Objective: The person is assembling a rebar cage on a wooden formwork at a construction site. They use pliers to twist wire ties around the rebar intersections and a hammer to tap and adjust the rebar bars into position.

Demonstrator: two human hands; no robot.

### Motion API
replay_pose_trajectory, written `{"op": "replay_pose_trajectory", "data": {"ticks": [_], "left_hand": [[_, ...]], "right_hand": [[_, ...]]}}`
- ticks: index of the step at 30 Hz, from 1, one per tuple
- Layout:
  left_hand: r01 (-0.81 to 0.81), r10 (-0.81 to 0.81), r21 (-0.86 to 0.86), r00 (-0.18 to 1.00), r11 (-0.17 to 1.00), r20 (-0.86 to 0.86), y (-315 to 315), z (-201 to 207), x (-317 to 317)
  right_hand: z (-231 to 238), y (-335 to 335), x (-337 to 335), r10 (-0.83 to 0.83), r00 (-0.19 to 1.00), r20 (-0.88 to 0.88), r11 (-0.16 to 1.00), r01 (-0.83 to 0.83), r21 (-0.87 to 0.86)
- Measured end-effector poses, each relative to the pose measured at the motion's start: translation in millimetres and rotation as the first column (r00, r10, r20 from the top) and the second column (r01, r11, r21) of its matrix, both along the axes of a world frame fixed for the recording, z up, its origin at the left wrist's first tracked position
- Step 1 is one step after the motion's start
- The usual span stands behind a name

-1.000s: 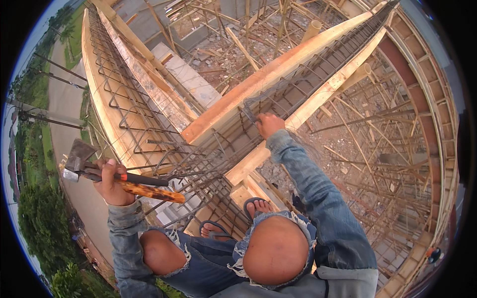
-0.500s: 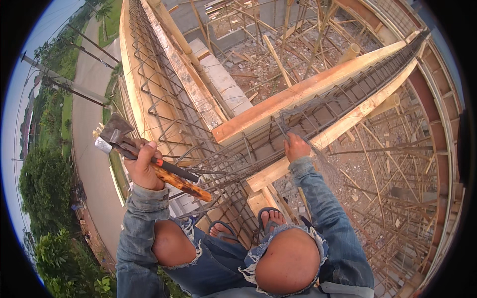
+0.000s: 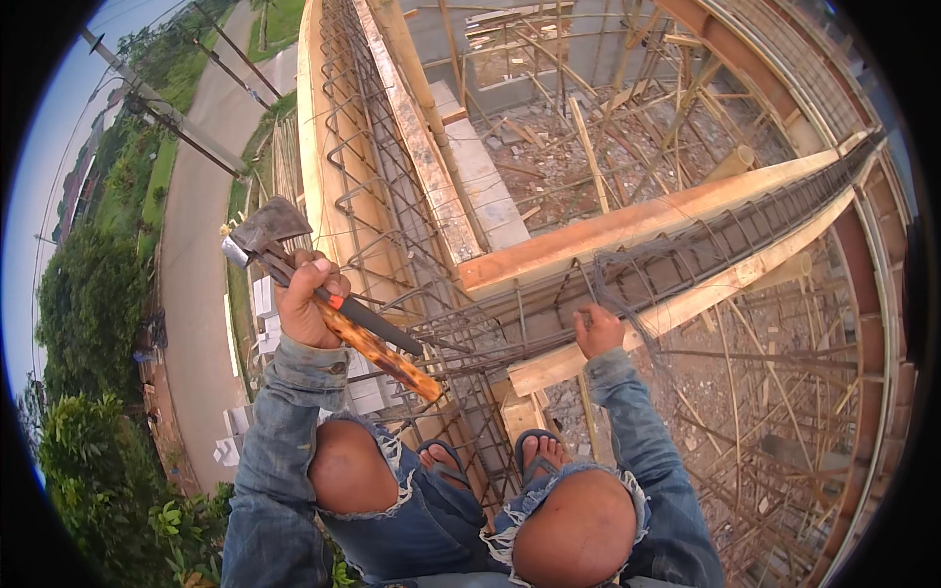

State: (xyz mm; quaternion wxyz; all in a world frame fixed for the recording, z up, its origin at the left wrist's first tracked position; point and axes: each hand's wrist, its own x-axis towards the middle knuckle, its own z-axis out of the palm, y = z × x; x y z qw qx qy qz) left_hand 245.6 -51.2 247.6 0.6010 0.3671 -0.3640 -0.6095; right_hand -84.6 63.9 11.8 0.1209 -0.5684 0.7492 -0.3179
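The left hand (image 3: 306, 304) is gripping a hammer (image 3: 323, 294) raised beside the rebar cage (image 3: 510, 323), while the right hand (image 3: 598, 328) is clutching its wires.

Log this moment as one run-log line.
left hand: grips hammer and black bar, raised | right hand: on rebar cage | stance: crouched on formwork

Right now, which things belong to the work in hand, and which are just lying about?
In use:
- hammer, gripped in the left hand
- steel bars, touched by the right hand
- plank beside that hand

Lying about:
- white blocks on the ground below
- loose timber inside the building
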Motion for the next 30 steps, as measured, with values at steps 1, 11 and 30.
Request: {"op": "replay_pose_trajectory", "data": {"ticks": [1,11,30], "left_hand": [[0.000,0.000,0.001,1.000,1.000,0.006,-0.2,-0.8,0.5],[-0.008,0.007,0.039,1.000,0.999,0.017,1.6,-3.4,-1.6],[-0.015,0.010,0.061,0.998,0.998,0.068,2.0,-4.6,-1.1]], "right_hand": [[0.0,-0.2,0.9,0.001,1.000,0.004,1.000,-0.001,-0.008],[7.3,0.4,3.3,0.013,1.000,0.020,0.996,-0.015,0.087],[7.4,3.0,1.6,0.049,0.994,0.098,0.978,-0.068,0.197]]}}
